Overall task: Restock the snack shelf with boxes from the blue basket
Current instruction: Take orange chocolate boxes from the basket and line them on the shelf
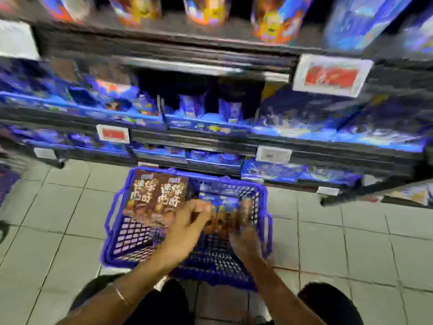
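Below, one blue basket (127, 242), two brown boxes (146, 195), left hand (187, 225), right hand (244, 233).

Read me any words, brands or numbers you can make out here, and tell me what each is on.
Nothing reads clearly; the frame is motion-blurred.
Brown boxes in the blue basket: large pale characters, too smeared to quote.
Red shelf tags: print blurred.
White shelf tag: too small.
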Available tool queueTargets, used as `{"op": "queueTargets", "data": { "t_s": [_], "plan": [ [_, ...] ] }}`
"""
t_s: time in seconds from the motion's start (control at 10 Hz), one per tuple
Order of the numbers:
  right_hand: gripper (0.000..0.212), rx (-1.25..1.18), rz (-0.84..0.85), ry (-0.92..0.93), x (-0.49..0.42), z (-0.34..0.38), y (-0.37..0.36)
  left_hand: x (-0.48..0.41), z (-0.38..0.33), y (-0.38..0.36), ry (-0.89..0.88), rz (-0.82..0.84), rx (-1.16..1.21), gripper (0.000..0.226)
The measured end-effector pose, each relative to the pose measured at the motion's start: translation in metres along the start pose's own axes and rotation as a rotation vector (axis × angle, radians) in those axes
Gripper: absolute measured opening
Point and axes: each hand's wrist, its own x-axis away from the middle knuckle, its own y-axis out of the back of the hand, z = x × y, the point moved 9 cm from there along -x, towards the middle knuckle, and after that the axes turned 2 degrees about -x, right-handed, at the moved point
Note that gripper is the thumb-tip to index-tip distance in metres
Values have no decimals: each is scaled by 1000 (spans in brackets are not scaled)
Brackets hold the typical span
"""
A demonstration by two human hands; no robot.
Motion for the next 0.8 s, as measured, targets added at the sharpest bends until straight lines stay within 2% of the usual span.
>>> {"op": "queueTargets", "data": {
  "t_s": [0.1, 0.2, 0.3, 0.4, 0.5, 0.6, 0.7, 0.8],
  "plan": [
    [68, 292, -188, 239, -62, -37, -50, -39, 43, -22, -11, -56, 30, 11],
    [75, 506, -347, 275, -93, -54, -79, -61, 76, -36, 51, -128, 170, 14],
    [67, 536, -405, 327, -111, -57, -91, -69, 102, -43, 199, -172, 377, 10],
    [71, 632, -412, 407, -113, -54, -87, -70, 107, -43, 217, -163, 453, 11],
    [92, 571, -435, 520, -107, -49, -80, -67, 112, -39, 198, -161, 369, 12],
    [97, 181, -502, 584, -93, -39, -62, -67, 121, -39, 206, -140, 282, 11],
    [87, -460, -427, 519, -73, -50, -56, -71, 121, -45, 223, -75, 245, 16],
    [83, -857, -194, 419, -56, -56, -62, -70, 123, -53, 289, -16, 256, 31]
  ]
}}
